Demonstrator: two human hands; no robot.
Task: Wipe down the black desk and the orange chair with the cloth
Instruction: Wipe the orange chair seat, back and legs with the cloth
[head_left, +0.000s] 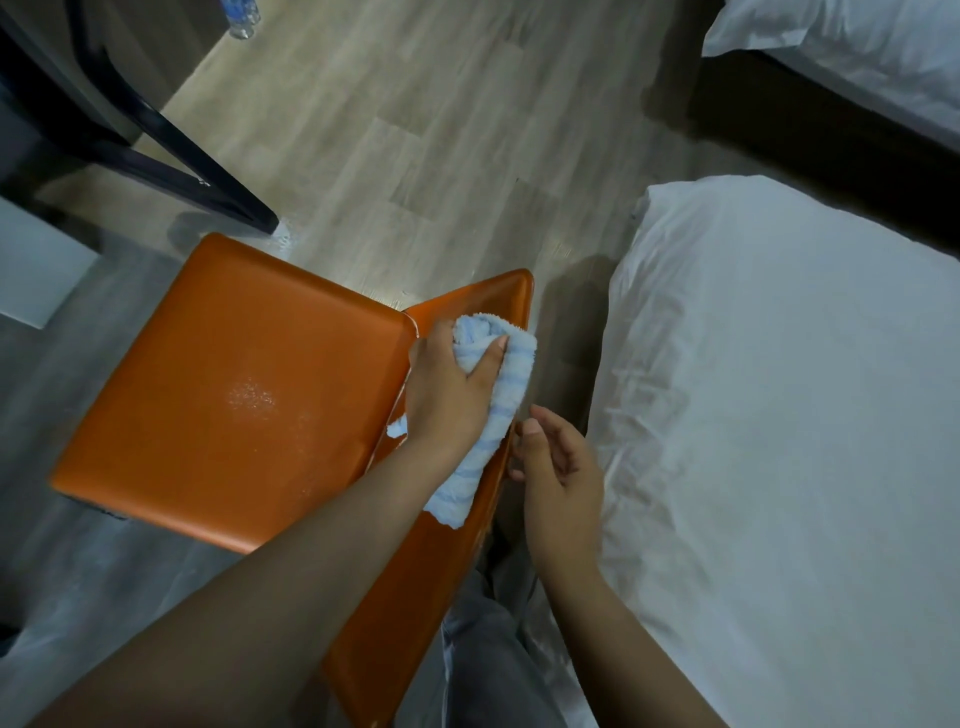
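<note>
Head view: orange chair (234, 389) is seen from above, seat to the left, backrest (415, 597) running along its right edge. Light-blue striped cloth (506, 384) is draped over the backrest's top edge, towards its far corner. Left hand (447, 395) is clamped round the bunched cloth, thumb on top, and pressed onto the backrest. Right hand (558, 478) is held just beside the backrest's outer edge, fingers loosely curled, nothing gripped; contact with the chair cannot be told.

A speckled patch (254, 400) is visible mid-seat; moisture or glare, cannot be told.

Only dark framing of the black desk (171, 150) is caught at the upper left; its top is out of view, so its state can't be judged.

Progress, as judgement: chair stage is in hand and the backrest top is being worked. The lower backrest, and possibly the seat patch, are judged left to do. A white bed (779, 415) sits close on the right.
</note>
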